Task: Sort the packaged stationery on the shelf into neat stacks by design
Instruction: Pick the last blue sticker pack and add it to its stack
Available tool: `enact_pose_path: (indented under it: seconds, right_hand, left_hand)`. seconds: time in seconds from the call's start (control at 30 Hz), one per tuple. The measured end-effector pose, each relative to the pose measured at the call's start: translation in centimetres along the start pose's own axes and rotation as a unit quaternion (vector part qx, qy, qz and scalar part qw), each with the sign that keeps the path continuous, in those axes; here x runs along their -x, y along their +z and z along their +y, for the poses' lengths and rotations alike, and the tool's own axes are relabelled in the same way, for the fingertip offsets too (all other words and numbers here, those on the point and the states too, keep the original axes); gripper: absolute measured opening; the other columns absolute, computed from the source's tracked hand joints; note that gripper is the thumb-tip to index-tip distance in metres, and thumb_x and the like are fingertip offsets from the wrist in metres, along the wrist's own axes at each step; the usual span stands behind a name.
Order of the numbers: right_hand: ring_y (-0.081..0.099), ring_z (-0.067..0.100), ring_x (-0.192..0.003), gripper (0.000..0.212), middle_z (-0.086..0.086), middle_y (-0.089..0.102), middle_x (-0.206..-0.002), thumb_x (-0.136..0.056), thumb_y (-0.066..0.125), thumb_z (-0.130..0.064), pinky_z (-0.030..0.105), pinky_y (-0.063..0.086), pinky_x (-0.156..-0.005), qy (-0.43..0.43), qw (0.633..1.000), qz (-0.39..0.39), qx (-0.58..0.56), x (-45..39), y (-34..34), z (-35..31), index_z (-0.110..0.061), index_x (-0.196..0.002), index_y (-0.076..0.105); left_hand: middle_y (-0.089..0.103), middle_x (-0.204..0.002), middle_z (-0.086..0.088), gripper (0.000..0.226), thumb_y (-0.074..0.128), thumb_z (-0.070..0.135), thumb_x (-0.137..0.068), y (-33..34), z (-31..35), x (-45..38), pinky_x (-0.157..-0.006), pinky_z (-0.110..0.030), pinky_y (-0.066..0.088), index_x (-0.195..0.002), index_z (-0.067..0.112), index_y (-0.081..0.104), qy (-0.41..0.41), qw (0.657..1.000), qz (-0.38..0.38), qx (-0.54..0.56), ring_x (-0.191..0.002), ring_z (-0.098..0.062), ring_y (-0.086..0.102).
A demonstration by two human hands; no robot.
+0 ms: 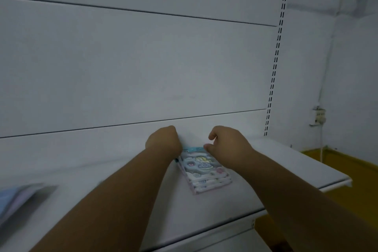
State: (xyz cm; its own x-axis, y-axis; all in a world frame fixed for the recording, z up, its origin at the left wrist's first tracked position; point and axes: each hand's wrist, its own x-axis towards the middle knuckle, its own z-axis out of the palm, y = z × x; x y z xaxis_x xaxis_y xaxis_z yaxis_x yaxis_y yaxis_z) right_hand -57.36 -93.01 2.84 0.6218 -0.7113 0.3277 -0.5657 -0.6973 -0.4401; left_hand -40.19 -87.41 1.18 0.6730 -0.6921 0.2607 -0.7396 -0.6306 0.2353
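Note:
A small stack of packaged stationery [204,171] with a pale blue and pink cartoon design lies on the white shelf [122,190], near the back panel. My left hand [163,139] is curled at the stack's far left corner, its fingers hidden behind the knuckles. My right hand [226,141] pinches the top packet's blue header edge at the far right corner. Another pile of packets [18,198], pale blue and lilac, lies blurred at the left edge of the view.
The white back panel [133,67] rises directly behind the stack. A slotted upright [276,57] marks the shelf's right end. Beyond it are a wall socket [318,116] with a hanging cable and a yellow floor [337,159].

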Motion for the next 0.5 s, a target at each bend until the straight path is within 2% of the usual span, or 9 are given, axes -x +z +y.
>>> enact_pose_path:
  seconds: [0.07, 0.13, 0.37, 0.5]
  right_hand:
    - [0.058, 0.017, -0.096, 0.038, 0.004, 0.062, -0.116, -0.090, 0.064, -0.036, 0.024, 0.041, -0.077, -0.035, 0.999, 0.023, -0.007, 0.1, -0.1, -1.6, -0.017, -0.122, 0.058]
    - [0.059, 0.019, -0.103, 0.039, 0.004, 0.061, -0.120, -0.090, 0.062, -0.036, 0.026, 0.043, -0.083, -0.061, 0.998, 0.030, -0.017, 0.4, 0.0, -3.8, -0.017, -0.124, 0.057]
    - [0.059, 0.020, -0.099, 0.035, 0.004, 0.061, -0.115, -0.090, 0.061, -0.036, 0.029, 0.044, -0.081, -0.144, 0.989, 0.018, -0.039, 3.0, 2.9, -16.0, -0.017, -0.119, 0.059]
    - [0.059, 0.020, -0.100, 0.035, 0.003, 0.061, -0.116, -0.090, 0.060, -0.036, 0.030, 0.045, -0.081, -0.174, 0.983, 0.014, -0.057, 5.8, 5.8, -24.1, -0.018, -0.120, 0.058]
  left_hand:
    - [0.062, -0.117, -0.004, 0.032, 0.066, 0.025, -0.084, -0.6, -0.8, 0.9, -0.088, -0.033, 0.050, -0.113, 0.017, 0.057, 0.007, 1.000, 0.016, 0.013, -0.106, -0.023, 0.059]
    - [0.063, -0.114, -0.002, 0.031, 0.065, 0.032, -0.085, -1.8, -2.3, 2.2, -0.088, -0.033, 0.050, -0.113, 0.019, 0.057, 0.013, 0.999, 0.037, 0.026, -0.104, -0.022, 0.059]
    - [0.063, -0.101, 0.003, 0.031, 0.065, 0.042, -0.086, -8.0, -13.7, 9.5, -0.079, -0.029, 0.050, -0.108, 0.022, 0.059, -0.026, 0.996, 0.075, 0.042, -0.091, -0.016, 0.058]
    - [0.065, -0.103, 0.003, 0.032, 0.065, 0.043, -0.085, -11.5, -22.3, 14.6, -0.080, -0.029, 0.050, -0.109, 0.023, 0.059, -0.059, 0.995, 0.075, 0.028, -0.093, -0.016, 0.059]
